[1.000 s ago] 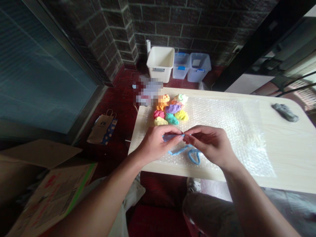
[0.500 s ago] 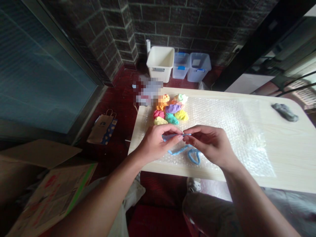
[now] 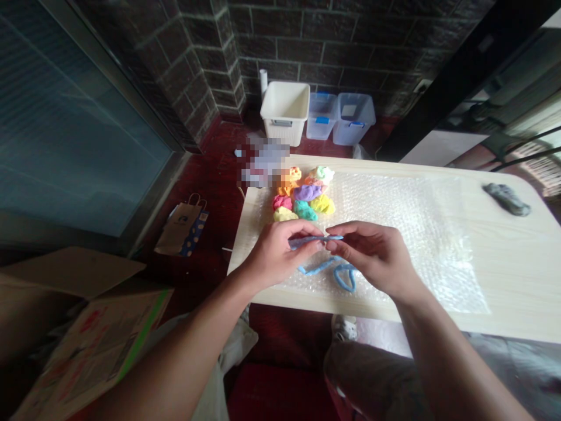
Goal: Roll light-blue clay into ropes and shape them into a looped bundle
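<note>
Over the near left of the table, my left hand [image 3: 280, 248] pinches a thin strip of blue clay [image 3: 335, 238] between thumb and fingers. My right hand [image 3: 372, 251] closes its fingertips on the same strip from the right, and the strip's tip pokes out between them. Below the hands lies a blue clay strand [image 3: 345, 286], bent into a loop at its right end; its upper part passes behind the hands. Just beyond my left hand sits a cluster of soft clay lumps, among them a purple lump [image 3: 307, 193], a teal lump [image 3: 305, 210] and a yellow lump [image 3: 323, 204].
Bubble wrap [image 3: 394, 204] covers much of the pale wooden table [image 3: 495, 257]. A grey lump [image 3: 507, 199] lies at the far right. Behind the table stand a white bin [image 3: 284, 117] and clear tubs [image 3: 354, 120]. A paper bag [image 3: 177, 228] and cardboard box [image 3: 92, 345] are on the left.
The blue strip's tip sticks out slightly further to the right between my fingers. Both hands have barely shifted, and the strand on the table looks the same.
</note>
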A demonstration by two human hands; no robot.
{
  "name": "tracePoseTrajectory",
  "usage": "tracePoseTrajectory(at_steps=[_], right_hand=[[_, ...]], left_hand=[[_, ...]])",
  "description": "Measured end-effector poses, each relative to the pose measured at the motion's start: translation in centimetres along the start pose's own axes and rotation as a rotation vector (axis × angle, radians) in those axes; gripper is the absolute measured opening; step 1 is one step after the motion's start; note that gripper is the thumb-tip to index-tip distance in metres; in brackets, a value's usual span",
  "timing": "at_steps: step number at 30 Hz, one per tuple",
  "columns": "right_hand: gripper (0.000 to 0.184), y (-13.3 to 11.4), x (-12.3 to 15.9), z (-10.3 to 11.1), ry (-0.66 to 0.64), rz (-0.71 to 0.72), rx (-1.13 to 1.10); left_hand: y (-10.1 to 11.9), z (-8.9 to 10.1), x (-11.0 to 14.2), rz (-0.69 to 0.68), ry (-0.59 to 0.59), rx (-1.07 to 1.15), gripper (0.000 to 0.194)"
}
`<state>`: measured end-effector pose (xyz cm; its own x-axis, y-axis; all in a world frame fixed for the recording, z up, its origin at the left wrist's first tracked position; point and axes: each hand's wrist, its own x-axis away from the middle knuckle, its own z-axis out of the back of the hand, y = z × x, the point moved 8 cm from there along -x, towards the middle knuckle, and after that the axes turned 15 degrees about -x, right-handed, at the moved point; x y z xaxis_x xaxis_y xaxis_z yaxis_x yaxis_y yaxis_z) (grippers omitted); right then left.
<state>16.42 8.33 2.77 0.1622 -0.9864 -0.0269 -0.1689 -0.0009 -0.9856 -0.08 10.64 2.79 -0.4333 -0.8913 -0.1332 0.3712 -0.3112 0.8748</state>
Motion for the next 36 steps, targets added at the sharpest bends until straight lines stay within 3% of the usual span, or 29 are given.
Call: tracePoseTrajectory(at_steps=[18,23,28,36], right_hand=[[0.016,-0.6,0.0,-0.1,-0.07,0.111,0.057],[0.015,-0.5,0.1,0.2,-0.007,0.048,0.121],[0.018,-0.4,0.2,0.1,-0.016,0.041,0.092],[0.02,-0.3,0.4,0.3,-0.029,0.049,0.167]], left_hand=[[0.1,-0.3,0.1,0.0,-0.034,0.029,0.013],[-0.9,-0.8,0.3,0.048,-0.037,0.128,0.04],[0.0,0.1,0.2,-0.006,0.004,-0.041,0.011],[0.9,0.2,0.4,-0.066,-0.001,-0.171,0.013]])
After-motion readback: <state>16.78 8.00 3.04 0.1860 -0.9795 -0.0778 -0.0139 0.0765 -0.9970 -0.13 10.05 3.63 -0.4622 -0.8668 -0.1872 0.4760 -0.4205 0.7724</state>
